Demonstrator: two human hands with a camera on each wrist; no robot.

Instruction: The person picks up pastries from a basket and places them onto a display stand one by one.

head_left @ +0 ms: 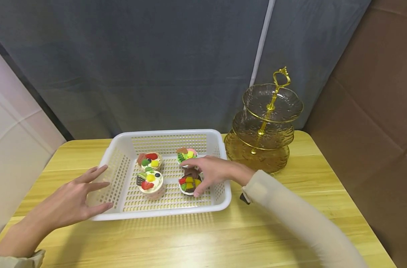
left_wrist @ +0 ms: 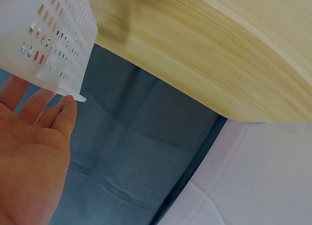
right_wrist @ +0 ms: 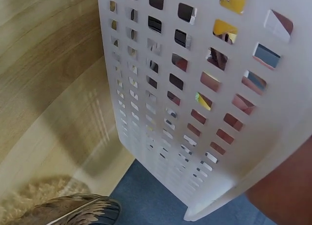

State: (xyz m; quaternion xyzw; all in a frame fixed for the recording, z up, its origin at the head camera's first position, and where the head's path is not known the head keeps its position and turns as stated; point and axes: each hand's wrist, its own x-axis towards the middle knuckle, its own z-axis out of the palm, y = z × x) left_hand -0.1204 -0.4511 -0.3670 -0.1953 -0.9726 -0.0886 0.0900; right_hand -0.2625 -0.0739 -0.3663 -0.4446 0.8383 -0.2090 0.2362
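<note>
Reaching in from between eight and nine o'clock, the left hand (head_left: 72,204) had its fingers spread wide at the left rim of a white basket (head_left: 156,213); it held nothing, and I could not tell whether the fingertips touched the plastic. At three o'clock the right hand (head_left: 213,170) reached over the opposite wall, thumb and forefinger wide apart around the chocolate cupcake (head_left: 188,185); whether they touched it was unclear.

By the clock of the basket, that cupcake sat at four. Further left, a cupcake with a red fruit slice and a green ball (head_left: 151,162) stood at ten, and a cream-topped one (head_left: 152,183) just in front of it at eight. A green-topped cupcake (head_left: 185,155) was at one, partly behind the right hand. The right sleeve (head_left: 290,208) came in from five o'clock. A three-tier cake stand (head_left: 261,131) rose near the basket at two.

White cloth (head_left: 15,137) hung at nine, a grey curtain (head_left: 156,67) at twelve, and brown cloth (head_left: 374,108) at three, around a wooden table (head_left: 190,242).
</note>
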